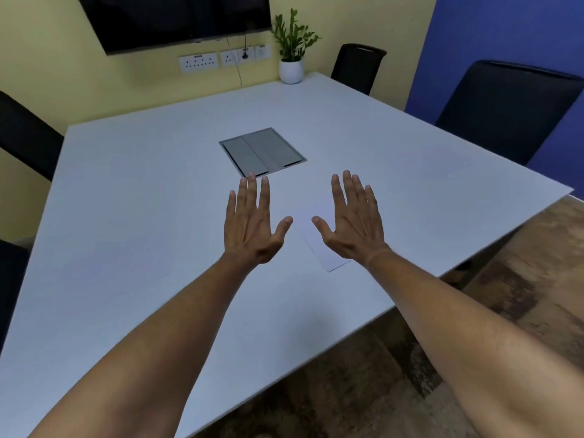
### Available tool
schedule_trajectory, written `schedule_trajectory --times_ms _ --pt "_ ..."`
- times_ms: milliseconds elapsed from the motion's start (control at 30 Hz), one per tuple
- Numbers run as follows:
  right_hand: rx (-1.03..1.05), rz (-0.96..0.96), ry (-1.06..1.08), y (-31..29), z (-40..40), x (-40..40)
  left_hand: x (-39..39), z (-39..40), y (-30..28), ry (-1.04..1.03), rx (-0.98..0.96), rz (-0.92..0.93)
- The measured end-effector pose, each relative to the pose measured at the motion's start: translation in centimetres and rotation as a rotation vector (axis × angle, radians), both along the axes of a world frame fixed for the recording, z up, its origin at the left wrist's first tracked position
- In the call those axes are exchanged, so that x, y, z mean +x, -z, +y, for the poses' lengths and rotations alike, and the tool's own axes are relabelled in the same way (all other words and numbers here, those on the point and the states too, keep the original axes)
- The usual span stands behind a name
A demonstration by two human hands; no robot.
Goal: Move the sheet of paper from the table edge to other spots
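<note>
A white sheet of paper (pixel 319 245) lies flat on the white table (pixel 158 216), near the middle, partly hidden under my right hand. My right hand (pixel 350 222) hovers over the sheet with fingers spread, palm down, holding nothing. My left hand (pixel 252 222) is spread the same way just left of the sheet, apart from it. Fainter outlines of other sheets (pixel 126 263) show on the left side of the table.
A grey cable hatch (pixel 262 151) is set into the table just beyond my fingertips. A potted plant (pixel 292 55) stands at the far edge. Black chairs (pixel 505 109) surround the table. The table's near right edge (pixel 410 298) drops to a brown floor.
</note>
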State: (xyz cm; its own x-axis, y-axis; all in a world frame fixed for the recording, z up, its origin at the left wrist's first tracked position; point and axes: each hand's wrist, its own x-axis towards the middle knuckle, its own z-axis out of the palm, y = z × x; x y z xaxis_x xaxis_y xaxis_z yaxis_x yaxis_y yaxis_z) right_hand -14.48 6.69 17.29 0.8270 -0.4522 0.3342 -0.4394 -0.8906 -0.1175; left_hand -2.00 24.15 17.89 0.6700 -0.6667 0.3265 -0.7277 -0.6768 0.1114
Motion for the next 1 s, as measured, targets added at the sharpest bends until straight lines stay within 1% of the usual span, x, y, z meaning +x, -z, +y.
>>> schedule_trajectory --times_ms 200,367,667,1000 --pt "0.044 -0.013 0.024 0.9 -5.3 -2.3 -1.5 -5.8 0.5 0.021 -0.022 0.009" --pt "0.049 0.002 0.042 2.2 -10.7 -2.0 -1.2 -10.9 2.6 0.022 -0.033 0.049" --pt "0.135 0.110 -0.035 5.4 -19.2 4.1 2.7 -18.3 8.5 -0.112 -0.006 0.213" --pt "0.189 0.236 -0.139 8.4 -23.5 9.1 5.2 -21.5 11.6 -0.250 0.023 0.316"
